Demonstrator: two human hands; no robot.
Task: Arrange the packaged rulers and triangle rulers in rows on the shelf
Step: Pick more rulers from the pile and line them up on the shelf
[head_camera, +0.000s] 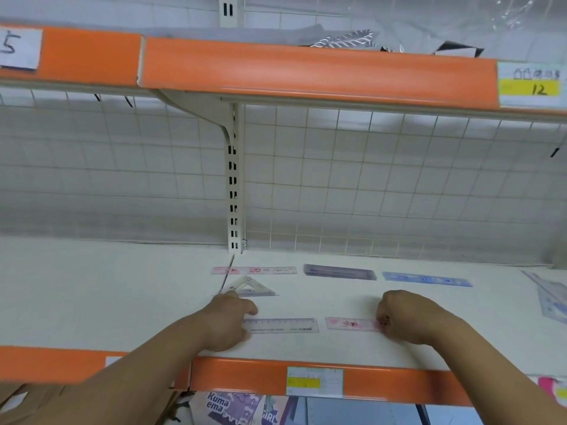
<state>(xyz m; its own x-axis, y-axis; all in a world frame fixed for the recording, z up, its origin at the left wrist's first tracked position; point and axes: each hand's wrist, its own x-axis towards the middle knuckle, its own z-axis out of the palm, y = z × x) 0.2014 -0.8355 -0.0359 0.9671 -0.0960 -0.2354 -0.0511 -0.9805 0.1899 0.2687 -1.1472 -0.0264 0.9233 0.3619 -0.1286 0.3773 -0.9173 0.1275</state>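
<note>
Left hand: my left hand (228, 320) held the left end of the clear ruler (283, 325), forefinger behind the end, thumb in front of it, the other fingers curled.
Right hand: my right hand (405, 317) was curled, fingertips pinching the right end of the front pink ruler (352, 324).
Front row: those two lay flat, end to end with a small gap between them, near the front lip (239, 375) of the shelf (122, 302).
Back row: back pink ruler (254, 270), dark rulers (340, 272) and blue ruler (426, 279) lay in a line near the grid (368, 179), with gaps between. It looked settled.
Triangle: the triangle (250, 288) lay alone between the rows, just behind my left hand, in no row as I read it.
Right pile: clear pieces (552, 299) lay skewed at the far right, partly cut off. I could not tell their kind.
Progress: roughly midway, I judged. One row was laid and a second begun; the triangle and the right pile were left.
Edges: the lip ran under my forearms, so a ruler slid too far forward could tip off. The post (234, 194) met the shelf just behind the back pink ruler.
Room: there was bare shelf left of the post and right of the front pink ruler. The upper shelf (306, 72) hung well above, no bar to flat sliding.
</note>
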